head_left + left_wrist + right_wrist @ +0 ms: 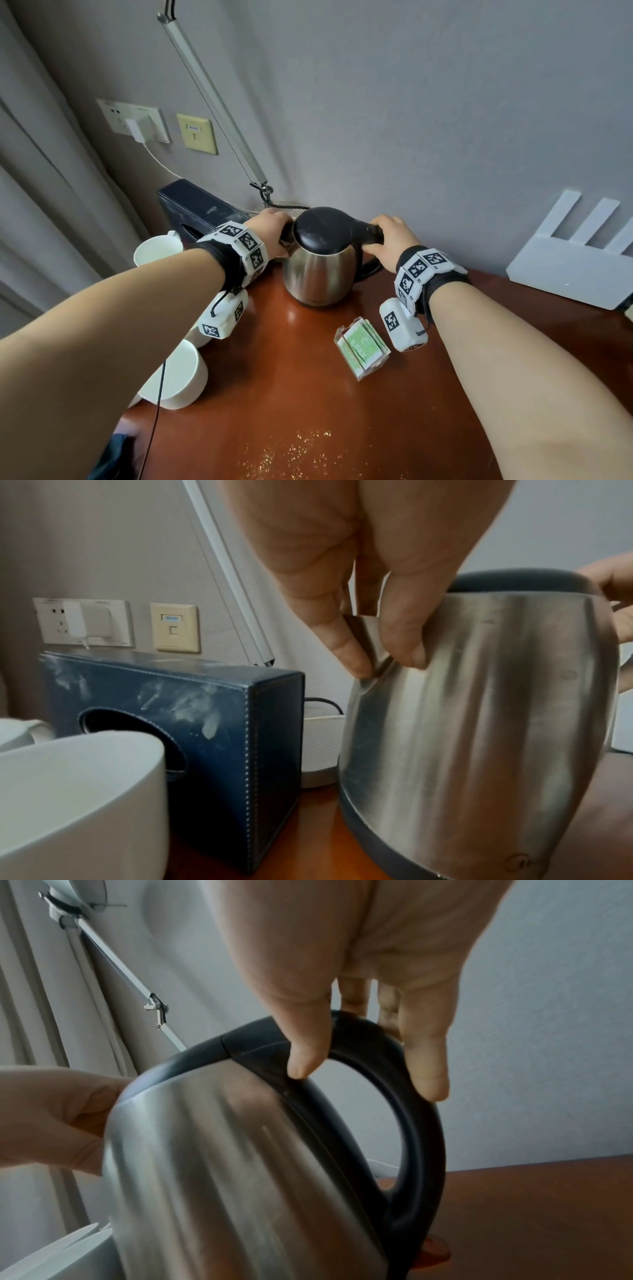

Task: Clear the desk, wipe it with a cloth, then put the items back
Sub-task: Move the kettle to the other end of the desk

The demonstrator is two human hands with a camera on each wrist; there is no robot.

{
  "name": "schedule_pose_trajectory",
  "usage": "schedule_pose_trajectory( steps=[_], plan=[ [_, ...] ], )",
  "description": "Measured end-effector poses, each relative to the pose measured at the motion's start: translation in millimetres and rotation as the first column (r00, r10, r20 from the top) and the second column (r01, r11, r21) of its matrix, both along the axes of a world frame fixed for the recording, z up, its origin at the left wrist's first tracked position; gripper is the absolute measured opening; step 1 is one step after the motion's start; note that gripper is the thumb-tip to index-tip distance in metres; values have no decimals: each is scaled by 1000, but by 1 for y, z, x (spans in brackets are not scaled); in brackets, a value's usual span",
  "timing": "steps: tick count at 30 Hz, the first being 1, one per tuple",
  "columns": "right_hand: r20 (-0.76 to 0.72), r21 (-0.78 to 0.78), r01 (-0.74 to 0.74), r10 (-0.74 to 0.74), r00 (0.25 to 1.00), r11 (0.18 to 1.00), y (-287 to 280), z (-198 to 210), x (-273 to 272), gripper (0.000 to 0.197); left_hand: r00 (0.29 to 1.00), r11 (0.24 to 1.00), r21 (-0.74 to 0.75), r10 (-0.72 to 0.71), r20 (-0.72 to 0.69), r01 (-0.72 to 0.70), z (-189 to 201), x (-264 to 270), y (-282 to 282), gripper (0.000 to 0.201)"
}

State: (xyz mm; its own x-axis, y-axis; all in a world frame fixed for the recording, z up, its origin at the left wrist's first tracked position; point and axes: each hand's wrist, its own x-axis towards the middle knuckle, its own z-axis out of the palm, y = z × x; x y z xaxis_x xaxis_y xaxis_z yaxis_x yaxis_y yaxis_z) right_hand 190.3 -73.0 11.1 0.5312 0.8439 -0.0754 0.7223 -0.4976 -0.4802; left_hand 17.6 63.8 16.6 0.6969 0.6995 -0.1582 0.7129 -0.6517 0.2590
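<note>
A steel kettle [318,274] with a black lid and black handle [419,1123] stands at the back of the reddish-brown desk [291,418]. My right hand [383,236] grips the top of the handle; in the right wrist view its thumb and fingers [428,1074] curl round it. My left hand [277,229] is on the opposite side, where it pinches the spout [371,639] between thumb and fingers. The kettle body [479,723] looks tilted in both wrist views. I cannot tell whether its base is off the desk.
A dark blue tissue box [202,212] stands left of the kettle, with white cups [157,250] [178,377] along the left edge. A clear holder of green packets [363,346] lies in front. A white router [575,270] sits right, and a lamp arm [212,96] rises behind.
</note>
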Motion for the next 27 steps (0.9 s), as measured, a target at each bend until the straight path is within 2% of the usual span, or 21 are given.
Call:
schedule_pose_trajectory(
  steps=[4,13,21,23,27],
  plan=[
    [13,-23,39,-39,999,999,6,-1,4,33,999,1000,-9,-21,-34,21,1,4,5,67],
    [35,-123,6,-2,999,992,3,-4,7,38,991,995,-34,-93,-100,90,-3,7,2,50],
    [-16,-105,1,-3,1000,995,-1,-12,-6,37,995,996,-43,-78,-61,75,3,-2,1,44],
    [-20,-105,7,-9,1000,994,-4,-12,-9,37,997,997,-44,-59,-51,56,1,-6,-3,48],
    [-51,-94,25,-29,998,995,-17,-8,-16,45,1000,1000,-18,4,-30,-5,-3,-12,-15,69]
  ],
)
